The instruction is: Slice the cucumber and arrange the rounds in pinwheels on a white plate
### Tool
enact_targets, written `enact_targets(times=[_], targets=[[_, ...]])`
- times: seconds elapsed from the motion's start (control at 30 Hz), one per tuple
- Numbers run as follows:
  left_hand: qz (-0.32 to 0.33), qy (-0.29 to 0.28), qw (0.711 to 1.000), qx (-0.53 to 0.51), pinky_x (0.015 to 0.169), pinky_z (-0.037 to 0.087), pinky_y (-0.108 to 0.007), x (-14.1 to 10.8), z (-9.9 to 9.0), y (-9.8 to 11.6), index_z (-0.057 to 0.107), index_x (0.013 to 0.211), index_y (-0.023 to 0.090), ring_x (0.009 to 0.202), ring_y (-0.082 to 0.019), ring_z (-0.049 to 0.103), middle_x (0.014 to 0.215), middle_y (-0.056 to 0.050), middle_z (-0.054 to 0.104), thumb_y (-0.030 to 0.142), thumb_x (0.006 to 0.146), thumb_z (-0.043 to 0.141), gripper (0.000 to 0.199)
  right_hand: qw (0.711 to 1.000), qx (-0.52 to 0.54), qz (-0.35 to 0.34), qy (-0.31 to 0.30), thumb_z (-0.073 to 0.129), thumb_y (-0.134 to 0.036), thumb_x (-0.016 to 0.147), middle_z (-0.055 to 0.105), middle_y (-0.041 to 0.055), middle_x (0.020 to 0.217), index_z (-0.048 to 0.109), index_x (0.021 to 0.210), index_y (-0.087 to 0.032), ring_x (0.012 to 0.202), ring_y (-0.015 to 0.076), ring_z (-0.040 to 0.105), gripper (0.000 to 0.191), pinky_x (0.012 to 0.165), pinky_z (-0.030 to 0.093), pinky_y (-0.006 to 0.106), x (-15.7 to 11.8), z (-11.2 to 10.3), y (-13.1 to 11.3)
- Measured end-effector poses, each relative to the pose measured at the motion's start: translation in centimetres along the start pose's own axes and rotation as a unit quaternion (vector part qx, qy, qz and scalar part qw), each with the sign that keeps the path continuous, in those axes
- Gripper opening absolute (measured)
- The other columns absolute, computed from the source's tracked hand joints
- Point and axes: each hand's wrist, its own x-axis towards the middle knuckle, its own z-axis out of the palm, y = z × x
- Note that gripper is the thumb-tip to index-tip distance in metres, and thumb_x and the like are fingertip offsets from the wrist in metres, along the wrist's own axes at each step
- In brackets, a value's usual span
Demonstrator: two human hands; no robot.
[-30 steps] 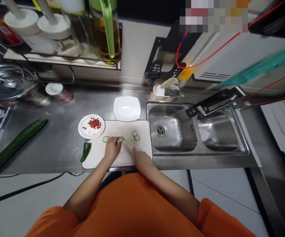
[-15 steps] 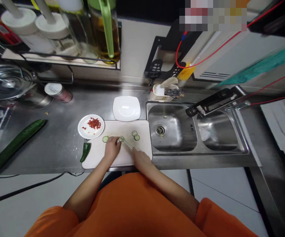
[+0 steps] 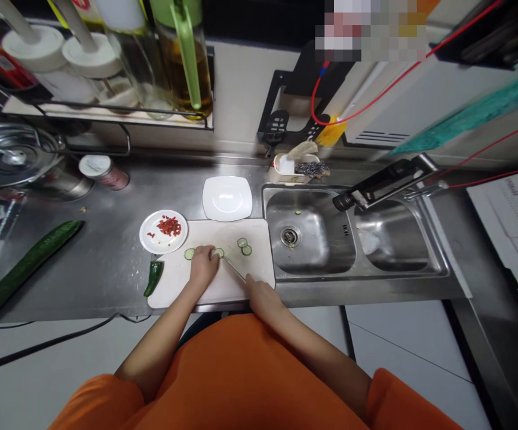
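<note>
A white cutting board [image 3: 214, 291] lies before me. My left hand [image 3: 204, 267] is closed over a cucumber slice [image 3: 218, 254] near its middle, with the fingertips at the slice's edge. My right hand [image 3: 265, 298] grips a knife [image 3: 237, 271] by its handle, which the fingers hide. The thin blade slants up and left to that slice. Another cucumber slice [image 3: 189, 254] lies just left of my left hand. Two overlapping slices [image 3: 245, 246] rest farther right on the board. A cut piece of green cucumber [image 3: 153, 278] sits at the board's left edge.
Behind the board stands a white square plate [image 3: 227, 199]. A round plate [image 3: 156, 239] with chopped red bits [image 3: 169, 226] overlaps its left corner. A long cucumber [image 3: 30, 269] lies at far left. The double sink [image 3: 312, 230] borders the board on the right.
My right hand and the knife have drawn back slightly to the right and toward me. My left hand stays on the cucumber slice. The whole view has shifted a little.
</note>
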Motion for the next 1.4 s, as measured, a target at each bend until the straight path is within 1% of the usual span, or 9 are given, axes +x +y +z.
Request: enact_targets(times=[0.2,0.3,0.53,0.67,0.77,0.93,1.07,1.23,1.4], targets=[[-0.005,-0.033,0.999,0.027,0.079,0.042,-0.032,0.9,0.0,0.6,0.062,0.077,0.016,0.083,-0.02,0.054,0.078,-0.007,0.059,0.019,0.073,0.052,0.011,1.0,0.005,0.005,0.006,0.032,-0.004,0.086,0.063,0.0107,0.093,0.041,0.119,-0.018,0.094,0.0224,0.061,0.036,0.072,0.043,0.028,-0.3,0.5,0.7],[0.01,-0.049,0.998,0.034,0.074,0.041,-0.029,1.1,-0.2,0.8,0.06,0.071,0.017,0.078,-0.019,0.054,0.074,-0.005,0.059,0.017,0.074,0.05,0.011,1.0,0.001,0.005,0.016,0.032,-0.005,0.086,0.063,0.0107,0.092,0.041,0.119,-0.018,0.092,0.0231,0.061,0.036,0.07,0.043,0.029,-0.2,1.1,1.2],[0.017,-0.062,0.998,0.018,0.062,0.036,-0.025,0.8,-0.7,0.6,0.059,0.075,0.019,0.063,-0.015,0.053,0.069,-0.001,0.061,0.017,0.077,0.047,0.013,1.0,0.005,0.017,0.011,0.037,-0.006,0.086,0.062,0.0098,0.093,0.037,0.125,-0.02,0.09,0.022,0.061,0.042,0.068,0.041,0.027,0.2,1.9,1.6],[-0.013,-0.039,0.999,-0.016,0.063,0.038,-0.024,0.2,-2.2,-0.2,0.061,0.08,0.02,0.064,-0.014,0.055,0.072,0.0,0.064,0.024,0.077,0.05,0.011,1.0,0.015,0.022,0.012,0.039,-0.008,0.085,0.062,0.0087,0.091,0.038,0.125,-0.02,0.088,0.0207,0.061,0.041,0.067,0.038,0.025,0.2,1.7,1.7],[-0.055,-0.002,0.998,-0.028,0.066,0.041,-0.024,-0.3,-3.7,-1.5,0.062,0.083,0.021,0.066,-0.014,0.058,0.074,0.0,0.066,0.032,0.077,0.053,0.015,1.0,0.02,0.019,0.011,0.039,-0.006,0.083,0.063,0.0086,0.091,0.039,0.124,-0.019,0.088,0.0204,0.061,0.043,0.065,0.037,0.024,0.2,1.5,1.7],[-0.097,0.063,0.993,0.018,0.066,0.041,-0.024,-0.8,-5.5,-3.9,0.063,0.086,0.02,0.066,-0.015,0.059,0.076,-0.001,0.067,0.032,0.077,0.052,0.018,0.999,0.025,0.022,0.011,0.037,-0.006,0.082,0.063,0.0085,0.091,0.04,0.123,-0.019,0.085,0.0203,0.061,0.043,0.062,0.036,0.024,0.2,1.3,1.6],[-0.098,0.069,0.991,0.054,0.067,0.04,-0.026,-0.6,-5.6,-4.7,0.062,0.086,0.019,0.066,-0.016,0.059,0.076,-0.003,0.067,0.03,0.078,0.049,0.019,0.999,0.02,0.028,0.01,0.038,-0.006,0.082,0.063,0.0088,0.091,0.041,0.121,-0.019,0.085,0.0208,0.061,0.041,0.062,0.036,0.024,0.0,1.0,1.4],[-0.094,0.061,0.991,0.065,0.069,0.041,-0.027,-0.6,-5.3,-4.9,0.062,0.088,0.019,0.069,-0.018,0.059,0.078,-0.004,0.067,0.028,0.079,0.046,0.02,0.999,0.024,0.024,-0.001,0.039,-0.006,0.083,0.062,0.009,0.093,0.041,0.121,-0.019,0.084,0.0192,0.06,0.04,0.063,0.037,0.023,-0.2,0.8,1.3],[-0.074,0.069,0.992,0.072,0.074,0.042,-0.03,-0.7,-5.4,-4.9,0.062,0.089,0.017,0.076,-0.02,0.058,0.082,-0.006,0.066,0.027,0.079,0.047,0.021,0.999,0.029,0.026,-0.005,0.041,-0.007,0.083,0.062,0.0096,0.092,0.039,0.124,-0.019,0.086,0.0209,0.06,0.043,0.064,0.038,0.025,-0.2,0.9,1.4]])
